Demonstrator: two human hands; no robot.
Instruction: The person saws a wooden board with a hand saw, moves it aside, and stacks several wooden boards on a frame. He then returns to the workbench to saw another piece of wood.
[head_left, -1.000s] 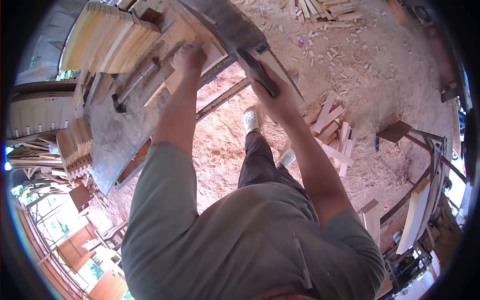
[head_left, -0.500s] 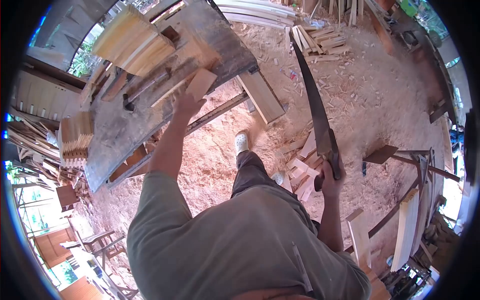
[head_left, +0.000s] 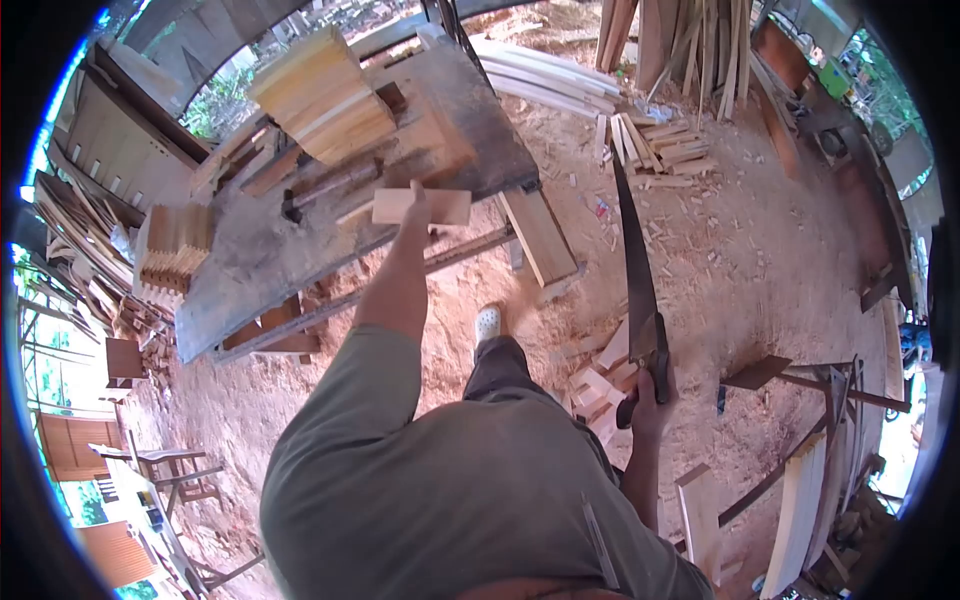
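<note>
My left hand (head_left: 416,212) grips a short, flat wooden board (head_left: 451,208) near its middle, at the near edge of the workbench (head_left: 235,285). In my right hand (head_left: 653,402) is a handsaw (head_left: 640,270), held by its dark handle with the long blade pointing away from me. A hammer (head_left: 292,207) lies on the bench to the left of the board. Behind it on the bench stands a large stack of wooden boards (head_left: 320,95).
Wood offcuts (head_left: 603,385) lie on the sawdust-covered floor beside my right leg. A thick plank (head_left: 540,235) stands against the bench's right end. More cut pieces (head_left: 660,150) and long strips (head_left: 545,75) lie farther off. A smaller stack of boards (head_left: 175,245) sits at the bench's left end.
The short board has turned from slanted to nearly level across my view, with my left hand wrapped around it. The saw stays in my right hand; my view has shifted.
</note>
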